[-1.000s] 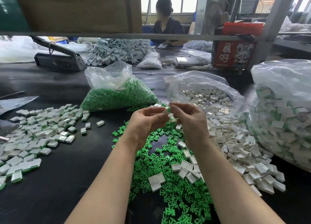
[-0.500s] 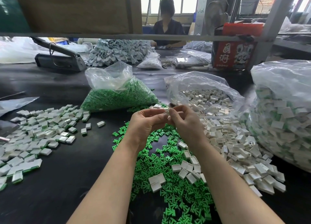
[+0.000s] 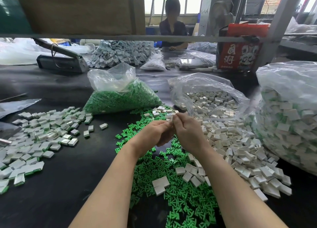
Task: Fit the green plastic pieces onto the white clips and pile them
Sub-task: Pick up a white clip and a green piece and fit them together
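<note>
My left hand (image 3: 155, 132) and my right hand (image 3: 187, 131) meet above the black table, fingers curled toward each other. Between the fingertips sits a small white clip (image 3: 169, 116), pinched by both hands; any green piece on it is hidden. Loose green pieces (image 3: 173, 186) lie scattered under and in front of my hands. Loose white clips (image 3: 240, 152) spread to the right. A pile of fitted clips (image 3: 36, 138) with green edges lies at the left.
A clear bag of green pieces (image 3: 120, 97) and an open bag of white clips (image 3: 209, 101) stand behind my hands. A large bag of fitted clips (image 3: 288, 118) fills the right. A heat sealer (image 3: 60, 59) and a seated person (image 3: 172, 25) are beyond.
Both hands have drawn closer together and dropped slightly, the fingertips now pressed tight around the clip. The piles have not moved.
</note>
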Demonstrator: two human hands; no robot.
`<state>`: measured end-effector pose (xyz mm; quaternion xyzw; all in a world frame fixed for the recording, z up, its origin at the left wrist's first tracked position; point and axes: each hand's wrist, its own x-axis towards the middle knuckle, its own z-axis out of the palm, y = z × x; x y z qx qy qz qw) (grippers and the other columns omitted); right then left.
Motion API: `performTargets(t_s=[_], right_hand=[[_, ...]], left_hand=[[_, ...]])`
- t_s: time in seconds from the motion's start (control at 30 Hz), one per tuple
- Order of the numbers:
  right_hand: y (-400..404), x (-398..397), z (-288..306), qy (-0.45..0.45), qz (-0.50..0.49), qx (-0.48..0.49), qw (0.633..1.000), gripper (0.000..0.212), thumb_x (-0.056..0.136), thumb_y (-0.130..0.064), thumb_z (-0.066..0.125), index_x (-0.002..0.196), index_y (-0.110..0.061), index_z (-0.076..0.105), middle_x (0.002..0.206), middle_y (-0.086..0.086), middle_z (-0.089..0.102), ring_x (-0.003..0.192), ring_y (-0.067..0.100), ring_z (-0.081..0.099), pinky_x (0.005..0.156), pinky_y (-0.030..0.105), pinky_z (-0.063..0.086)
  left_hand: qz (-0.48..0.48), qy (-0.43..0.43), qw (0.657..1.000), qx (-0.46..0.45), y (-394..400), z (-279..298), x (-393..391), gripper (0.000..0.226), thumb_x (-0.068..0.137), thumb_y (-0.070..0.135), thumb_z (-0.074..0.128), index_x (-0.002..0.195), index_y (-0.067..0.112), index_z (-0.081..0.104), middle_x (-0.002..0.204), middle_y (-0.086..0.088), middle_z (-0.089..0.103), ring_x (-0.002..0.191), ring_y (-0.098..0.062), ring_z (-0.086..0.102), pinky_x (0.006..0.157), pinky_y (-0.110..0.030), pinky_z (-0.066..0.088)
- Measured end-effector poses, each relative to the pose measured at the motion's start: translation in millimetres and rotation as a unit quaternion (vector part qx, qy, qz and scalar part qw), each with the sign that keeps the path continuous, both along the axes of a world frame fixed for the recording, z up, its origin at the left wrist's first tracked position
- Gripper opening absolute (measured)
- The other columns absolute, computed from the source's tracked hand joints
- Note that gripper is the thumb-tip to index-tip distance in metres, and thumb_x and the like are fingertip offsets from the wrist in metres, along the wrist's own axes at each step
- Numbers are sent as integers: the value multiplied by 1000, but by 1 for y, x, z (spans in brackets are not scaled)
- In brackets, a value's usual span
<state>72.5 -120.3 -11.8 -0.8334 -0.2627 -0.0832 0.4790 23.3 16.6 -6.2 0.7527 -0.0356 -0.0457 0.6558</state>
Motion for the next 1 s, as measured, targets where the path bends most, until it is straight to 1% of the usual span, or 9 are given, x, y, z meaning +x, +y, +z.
performTargets(t_s=[0.13,0.27,0.37,0.47,0.6,0.7,0.77,0.87,1.0], right_hand=[[0,1,-3,-20,9,-27,999,40,104,-25,37,67,-17,51,65,1,56,63,20,54,64,43,47],[0,2,-5,-26,10,-28,999,50,105,-35,31,73,-9,59,70,7,65,68,25,61,68,45,51],[0,2,-7,-25,-8,-33,999,50,105,-36,30,72,-11,59,69,6,64,66,25,61,66,45,51],[1,1,-8,-24,-35,-15,999,49,105,-31,31,62,-17,50,62,3,57,60,23,55,60,41,48],[1,2,-13,-38,-56,-26,997,49,102,-26,31,54,-26,40,56,-7,47,55,12,46,55,29,32],[1,4,-17,-26,-61,-46,997,50,103,-28,30,53,-26,39,57,-7,47,57,13,47,56,29,30],[1,5,-17,-12,-61,-62,996,48,97,-36,22,55,-25,41,63,0,52,63,20,51,60,31,34],[1,6,-20,-8,-58,-84,995,44,94,-35,20,58,-23,44,77,10,60,74,27,56,67,34,40],[1,8,-22,0,-58,-109,992,45,99,-29,26,59,-24,44,77,5,59,77,26,57,70,37,44]], left_hand=[[25,-31,999,12,-6,4,-1,38,105,22,35,68,18,44,56,7,37,49,-8,29,46,-19,26],[53,-59,996,28,-12,4,1,36,107,21,33,76,12,51,55,6,35,51,-9,27,49,-24,22],[55,-66,996,22,-19,2,1,38,108,18,31,77,6,50,47,14,39,45,-4,32,45,-16,27],[49,-67,997,1,-28,-1,0,42,108,13,28,75,13,54,42,16,52,40,6,48,43,-4,35],[76,-71,994,-34,-37,-6,0,40,108,13,32,77,13,58,47,16,58,45,7,53,47,-4,38],[92,-70,992,-42,-42,-9,0,42,107,12,32,73,13,57,46,16,56,43,6,51,46,-5,37],[103,-63,992,-43,-42,-11,1,40,107,14,35,79,9,62,57,14,64,54,5,58,52,-8,43],[128,-43,990,-47,-41,-17,5,36,107,16,37,98,-3,67,90,-7,72,83,-10,68,72,-17,53],[134,-30,989,-58,-41,-21,4,37,107,15,36,105,-8,64,97,-16,70,88,-18,65,77,-21,54]])
